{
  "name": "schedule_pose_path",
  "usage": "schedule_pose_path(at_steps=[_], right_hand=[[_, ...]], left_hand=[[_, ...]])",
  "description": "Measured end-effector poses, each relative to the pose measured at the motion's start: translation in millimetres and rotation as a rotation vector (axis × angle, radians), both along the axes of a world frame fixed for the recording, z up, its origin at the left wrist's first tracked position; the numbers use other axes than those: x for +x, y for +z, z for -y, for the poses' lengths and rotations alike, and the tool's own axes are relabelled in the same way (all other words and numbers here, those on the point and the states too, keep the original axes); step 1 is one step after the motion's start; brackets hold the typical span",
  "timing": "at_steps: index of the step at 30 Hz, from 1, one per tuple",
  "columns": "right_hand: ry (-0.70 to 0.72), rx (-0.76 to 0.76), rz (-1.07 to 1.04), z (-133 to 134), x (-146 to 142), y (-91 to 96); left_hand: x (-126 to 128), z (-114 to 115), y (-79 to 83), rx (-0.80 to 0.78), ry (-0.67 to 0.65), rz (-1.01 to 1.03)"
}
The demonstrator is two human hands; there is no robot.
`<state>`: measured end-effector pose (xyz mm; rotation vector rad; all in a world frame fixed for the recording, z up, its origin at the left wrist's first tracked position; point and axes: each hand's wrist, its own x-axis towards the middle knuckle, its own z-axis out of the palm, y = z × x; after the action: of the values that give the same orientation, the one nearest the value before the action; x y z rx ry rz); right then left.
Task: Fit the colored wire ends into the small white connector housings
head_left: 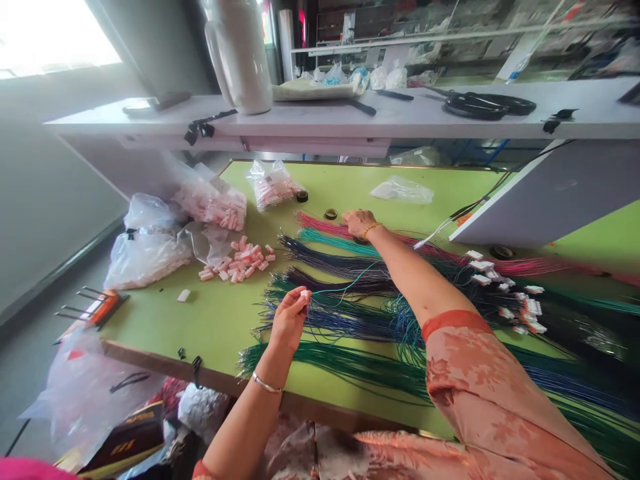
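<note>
The left hand (290, 321) pinches a white connector (305, 293). The right hand (359, 223) lies on pink wires (320, 225); I cannot tell its grip.

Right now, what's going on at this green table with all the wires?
A person is at a green table spread with bundles of coloured wires. The left hand pinches a small white connector with a thin teal wire running from it. The right hand reaches across onto the ends of the pink wires. A loose pile of connectors lies nearby, beside plastic bags.
</note>
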<state>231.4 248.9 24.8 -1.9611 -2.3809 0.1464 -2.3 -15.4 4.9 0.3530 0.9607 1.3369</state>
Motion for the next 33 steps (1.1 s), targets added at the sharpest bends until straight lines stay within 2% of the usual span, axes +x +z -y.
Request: schedule_pose_path(at_steps=[5, 11, 16, 21, 27, 33], right_hand=[[-0.029, 0.033, -0.168, -2, -3, 10.0], [0.171, 0.098, -0.554, 12, -48, 28.5], [0.425, 0.096, -0.767, 49, -89, 54.1], [0.609, 0.017, -0.839, 106, -101, 69.6], [0.55, -0.049, -0.961, 171, -85, 54.5], [0.476, -0.052, -1.038, 208, -71, 28.9]], left_hand=[[0, -1, -2.2, 0.01, 0.001, 0.005], [1, -1, -2.3, 0.027, 0.013, 0.026], [1, 0, -2.2, 0.044, 0.009, 0.04], [2, 1, -1.9, 0.065, 0.008, 0.049], [3, 0, -1.2, 0.121, -0.013, 0.093], [5, 1, -0.7, 0.114, -0.066, 0.123]])
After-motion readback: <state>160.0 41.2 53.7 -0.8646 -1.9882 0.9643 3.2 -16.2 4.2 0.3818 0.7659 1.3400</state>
